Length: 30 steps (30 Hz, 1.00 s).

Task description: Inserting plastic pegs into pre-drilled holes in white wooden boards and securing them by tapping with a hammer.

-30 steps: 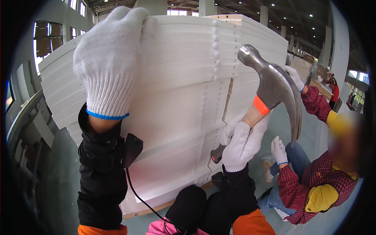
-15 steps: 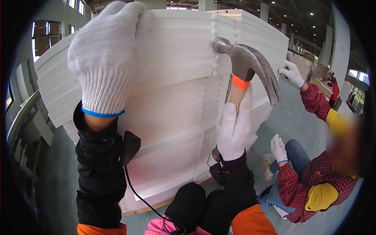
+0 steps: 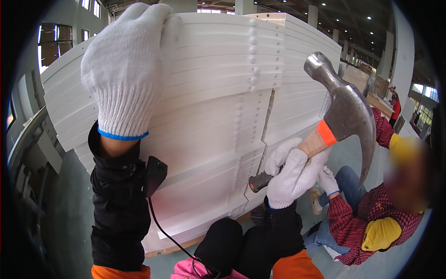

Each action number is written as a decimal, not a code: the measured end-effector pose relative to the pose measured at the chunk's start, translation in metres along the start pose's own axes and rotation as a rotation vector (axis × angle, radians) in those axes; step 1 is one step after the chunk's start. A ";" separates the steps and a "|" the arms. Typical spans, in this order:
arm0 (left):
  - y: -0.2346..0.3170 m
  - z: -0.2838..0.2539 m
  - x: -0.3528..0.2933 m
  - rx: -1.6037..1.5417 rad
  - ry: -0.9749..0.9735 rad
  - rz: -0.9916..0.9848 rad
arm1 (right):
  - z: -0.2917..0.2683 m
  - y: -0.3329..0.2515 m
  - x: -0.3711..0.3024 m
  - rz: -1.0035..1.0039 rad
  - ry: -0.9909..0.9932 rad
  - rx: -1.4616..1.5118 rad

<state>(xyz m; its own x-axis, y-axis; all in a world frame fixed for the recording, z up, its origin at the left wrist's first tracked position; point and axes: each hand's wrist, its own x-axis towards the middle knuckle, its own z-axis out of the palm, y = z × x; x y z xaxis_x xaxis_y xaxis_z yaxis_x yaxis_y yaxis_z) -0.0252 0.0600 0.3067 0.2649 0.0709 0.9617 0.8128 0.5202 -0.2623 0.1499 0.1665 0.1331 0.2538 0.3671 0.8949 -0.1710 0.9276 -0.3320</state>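
Note:
A claw hammer (image 3: 348, 109) is in the grip of my gloved right hand (image 3: 293, 179). Its steel head points up and to the right, and an orange band circles the wooden shaft below the head. The dark handle end sticks out on the left of my fist. In front of me rises a tall stack of white panels (image 3: 204, 125), with rows of small holes and round bumps down its face. My gloved left hand (image 3: 123, 69) is closed at the upper left of the stack, by its top edge; the fingertips are hidden.
Close on the right crouches a co-worker in a red checked shirt (image 3: 344, 223) and white gloves. A black cable (image 3: 169, 237) runs from my left sleeve to my lap. Further right another person in red (image 3: 395, 106) stands by boards. Pillars (image 3: 402, 46) stand behind.
My right hand has swung the hammer away from the stack, to the right, its head now tilted over. The co-worker's raised hand has dropped out of sight. My left hand stays put.

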 end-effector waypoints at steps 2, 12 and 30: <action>0.000 -0.001 0.000 -0.008 0.016 0.006 | 0.005 -0.002 -0.012 0.127 -0.054 0.172; 0.007 -0.007 0.005 -0.049 0.084 -0.016 | -0.003 0.000 -0.007 0.073 -0.028 0.050; 0.006 0.000 0.005 -0.085 0.175 -0.055 | 0.003 -0.011 -0.026 0.120 -0.065 0.189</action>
<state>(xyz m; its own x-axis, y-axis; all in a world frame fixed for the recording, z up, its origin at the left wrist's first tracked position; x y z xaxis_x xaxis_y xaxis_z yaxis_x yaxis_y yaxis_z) -0.0186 0.0631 0.3100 0.2992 -0.1087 0.9480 0.8675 0.4447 -0.2228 0.1424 0.1463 0.1145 0.1602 0.4635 0.8715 -0.3734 0.8457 -0.3812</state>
